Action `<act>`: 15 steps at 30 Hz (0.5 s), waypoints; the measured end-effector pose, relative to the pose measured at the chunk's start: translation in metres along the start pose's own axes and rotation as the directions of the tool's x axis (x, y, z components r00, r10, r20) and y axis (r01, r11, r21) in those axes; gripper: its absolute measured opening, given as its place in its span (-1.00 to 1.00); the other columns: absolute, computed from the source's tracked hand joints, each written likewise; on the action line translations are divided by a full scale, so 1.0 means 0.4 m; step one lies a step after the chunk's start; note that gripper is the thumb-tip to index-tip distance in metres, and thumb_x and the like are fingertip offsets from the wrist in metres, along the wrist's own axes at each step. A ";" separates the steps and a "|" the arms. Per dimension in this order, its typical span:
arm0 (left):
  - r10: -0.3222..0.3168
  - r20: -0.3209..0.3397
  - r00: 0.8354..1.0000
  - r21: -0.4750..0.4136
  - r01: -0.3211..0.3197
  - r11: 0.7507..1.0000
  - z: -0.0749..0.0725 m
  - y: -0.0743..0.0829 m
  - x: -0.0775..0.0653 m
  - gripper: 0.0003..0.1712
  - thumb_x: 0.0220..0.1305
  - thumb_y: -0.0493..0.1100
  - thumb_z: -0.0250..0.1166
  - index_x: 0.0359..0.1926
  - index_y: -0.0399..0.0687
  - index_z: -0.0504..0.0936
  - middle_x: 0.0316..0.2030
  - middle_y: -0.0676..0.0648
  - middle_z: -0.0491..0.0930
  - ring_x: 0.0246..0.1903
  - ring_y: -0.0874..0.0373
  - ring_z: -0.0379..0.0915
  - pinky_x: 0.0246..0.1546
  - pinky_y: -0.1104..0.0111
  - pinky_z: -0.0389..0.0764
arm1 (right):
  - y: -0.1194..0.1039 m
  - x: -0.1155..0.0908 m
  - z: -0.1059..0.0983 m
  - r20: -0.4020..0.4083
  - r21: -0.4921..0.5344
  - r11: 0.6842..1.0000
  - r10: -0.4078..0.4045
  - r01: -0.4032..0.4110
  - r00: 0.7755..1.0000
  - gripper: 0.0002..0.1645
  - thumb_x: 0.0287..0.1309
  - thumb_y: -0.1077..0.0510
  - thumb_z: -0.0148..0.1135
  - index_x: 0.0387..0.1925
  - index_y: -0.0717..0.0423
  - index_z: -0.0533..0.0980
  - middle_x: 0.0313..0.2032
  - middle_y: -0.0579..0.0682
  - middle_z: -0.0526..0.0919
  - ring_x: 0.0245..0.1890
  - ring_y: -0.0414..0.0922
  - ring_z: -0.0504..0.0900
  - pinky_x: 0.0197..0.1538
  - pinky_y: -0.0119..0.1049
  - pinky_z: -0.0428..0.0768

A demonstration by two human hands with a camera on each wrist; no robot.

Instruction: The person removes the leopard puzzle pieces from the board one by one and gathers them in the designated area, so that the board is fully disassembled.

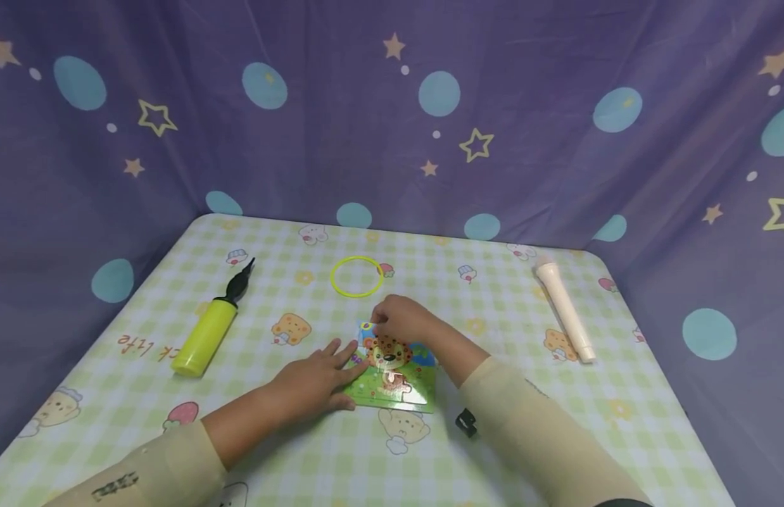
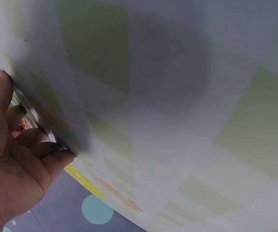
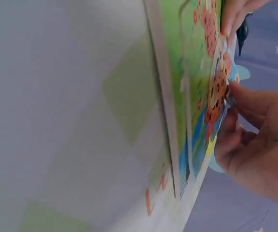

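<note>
A small jigsaw puzzle board (image 1: pixel 411 394) with a spotted leopard cub on green lies flat near the middle of the table. My left hand (image 1: pixel 312 380) rests at its left side, fingers spread, fingertips touching the edge and the picture. Over the top of the board is my right hand (image 1: pixel 401 320), thumb and fingers bent together. In the right wrist view, the right hand (image 3: pixel 259 130) pinches a small puzzle piece (image 3: pixel 231 100) at the picture's surface, mostly hidden by the fingertips. Part of the board's upper picture is covered by this hand.
A yellow ring (image 1: pixel 333 282) lies behind the puzzle. To the left is a yellow-green hand pump (image 1: pixel 206 336) with a black nozzle. A pale pink stick-like thing (image 1: pixel 566 310) lies at the right. The table has a checked cloth (image 1: pixel 493 436); a purple curtain (image 1: pixel 367 141) hangs behind.
</note>
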State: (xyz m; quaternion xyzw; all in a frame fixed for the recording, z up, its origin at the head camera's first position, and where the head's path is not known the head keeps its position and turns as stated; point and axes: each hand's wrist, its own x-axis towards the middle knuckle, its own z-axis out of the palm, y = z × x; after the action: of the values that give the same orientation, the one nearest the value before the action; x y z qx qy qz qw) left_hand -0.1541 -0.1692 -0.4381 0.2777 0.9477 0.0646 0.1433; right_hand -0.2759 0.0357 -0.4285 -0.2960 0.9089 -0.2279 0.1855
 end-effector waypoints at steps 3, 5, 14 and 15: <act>0.012 -0.007 1.000 0.005 -0.012 1.000 -0.001 0.001 -0.001 -0.19 0.27 0.31 0.17 0.47 0.22 0.25 0.52 -0.10 0.04 0.48 -0.24 -0.04 0.22 -0.13 0.38 | -0.001 -0.004 0.002 0.004 -0.001 1.000 0.005 -0.005 1.000 -0.87 0.34 0.04 0.20 -0.29 -0.09 0.64 -0.30 -0.17 0.62 -0.27 -0.20 0.55 -0.08 -0.22 0.53; 0.013 -0.008 1.000 0.004 -0.013 1.000 -0.002 0.002 -0.001 -0.19 0.27 0.31 0.17 0.47 0.21 0.25 0.52 -0.11 0.04 0.48 -0.23 -0.04 0.24 -0.13 0.37 | 0.006 -0.005 0.003 0.010 0.049 0.999 0.010 -0.011 1.000 -0.86 0.35 0.04 0.20 -0.34 -0.10 0.61 -0.35 -0.17 0.62 -0.33 -0.20 0.54 -0.14 -0.24 0.52; 0.007 0.000 1.000 0.008 -0.007 1.000 -0.006 0.006 -0.002 -0.17 0.27 0.32 0.16 0.49 0.20 0.23 0.52 -0.10 0.05 0.48 -0.22 -0.04 0.26 -0.11 0.35 | 0.021 -0.005 0.002 0.084 0.361 0.930 0.039 -0.067 0.996 -0.86 0.36 0.14 0.16 -0.27 0.08 0.61 -0.42 -0.01 0.67 -0.55 -0.14 0.46 -0.49 -0.30 0.45; 0.010 -0.002 1.000 0.009 -0.010 1.000 -0.006 0.006 -0.003 -0.17 0.27 0.32 0.16 0.49 0.19 0.22 0.52 -0.11 0.05 0.48 -0.22 -0.04 0.27 -0.10 0.34 | 0.020 -0.007 0.001 0.093 0.377 0.923 0.046 -0.078 0.995 -0.85 0.37 0.14 0.15 -0.26 0.10 0.61 -0.41 0.02 0.67 -0.56 -0.12 0.46 -0.50 -0.30 0.44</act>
State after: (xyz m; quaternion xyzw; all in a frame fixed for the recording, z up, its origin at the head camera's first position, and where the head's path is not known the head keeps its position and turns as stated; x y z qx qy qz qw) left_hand -0.1528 -0.1678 -0.4350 0.2830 0.9467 0.0616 0.1409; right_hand -0.2774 0.0430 -0.4323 -0.2345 0.8480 -0.3814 0.2836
